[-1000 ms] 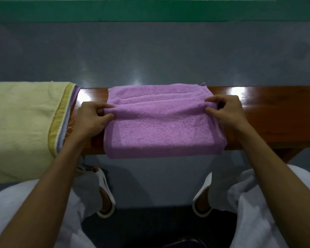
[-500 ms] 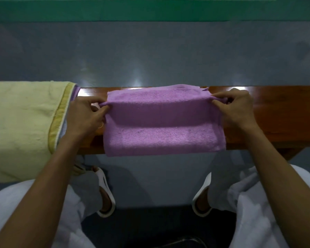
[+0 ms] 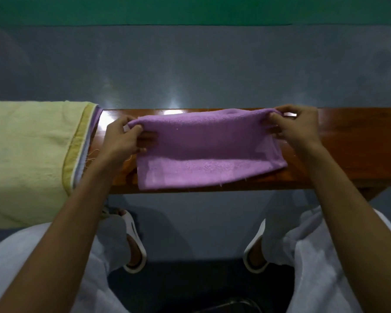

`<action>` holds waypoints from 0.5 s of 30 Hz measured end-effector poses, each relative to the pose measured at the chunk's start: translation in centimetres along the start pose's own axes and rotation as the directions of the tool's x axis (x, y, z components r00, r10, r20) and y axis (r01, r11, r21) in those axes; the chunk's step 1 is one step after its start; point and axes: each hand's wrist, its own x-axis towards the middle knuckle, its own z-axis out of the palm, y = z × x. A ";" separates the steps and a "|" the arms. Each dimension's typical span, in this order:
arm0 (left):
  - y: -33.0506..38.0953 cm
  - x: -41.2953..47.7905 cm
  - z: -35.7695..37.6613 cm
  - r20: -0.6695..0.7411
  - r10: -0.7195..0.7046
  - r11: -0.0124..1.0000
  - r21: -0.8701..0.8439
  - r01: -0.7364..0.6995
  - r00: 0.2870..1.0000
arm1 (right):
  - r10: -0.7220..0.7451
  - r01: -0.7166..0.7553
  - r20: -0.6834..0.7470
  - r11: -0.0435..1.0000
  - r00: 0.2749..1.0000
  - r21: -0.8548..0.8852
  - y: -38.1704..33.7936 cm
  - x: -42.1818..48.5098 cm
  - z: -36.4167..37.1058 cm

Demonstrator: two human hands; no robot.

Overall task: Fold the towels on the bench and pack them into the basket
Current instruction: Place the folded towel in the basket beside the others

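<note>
the left hand [image 3: 122, 141] and the right hand [image 3: 296, 129] each pinch one end of the purple towel [image 3: 208, 150], fingers and thumb closed on the cloth. they hold its upper edge up so a flap stands off the bench [image 3: 348, 150]. between the two grips the cloth runs taut and fairly level. below them the rest of it lies flat on the wood, its near hem reaching about to the bench's near edge. going by the narrow shape, it looks already doubled at least once, so i'd say this towel is mid-fold. the raised edge is not yet laid down, and i can't tell which way it is meant to go.

just outside the left grip, past a strip of bare wood, the yellow towel [image 3: 27, 159] hangs spread over the bench, unfolded. paler layers peep from under its bound edge, maybe more towels, too hidden to count.

the basket i can't make out. something dark sits by the person's feet, well below both grips, too dim to name. by my reckoning nothing shows as packed: one towel is partway folded, at least one is untouched, and all the packing is left.
</note>
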 end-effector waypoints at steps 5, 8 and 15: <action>1.7 1.3 0.0 -0.085 0.130 0.925 -0.349 -0.152 0.988 | -0.031 0.028 0.002 0.931 1.000 0.365 -2.3 0.9 0.4; 3.0 1.3 -0.9 -0.080 0.221 0.835 -0.500 -0.231 0.972 | -0.146 0.106 0.034 0.843 0.989 0.528 -3.8 0.8 -0.2; 1.3 -0.7 -2.5 0.045 0.046 0.962 -0.272 -0.032 0.998 | -0.046 -0.039 0.260 0.950 0.964 0.311 -2.1 -1.4 -2.3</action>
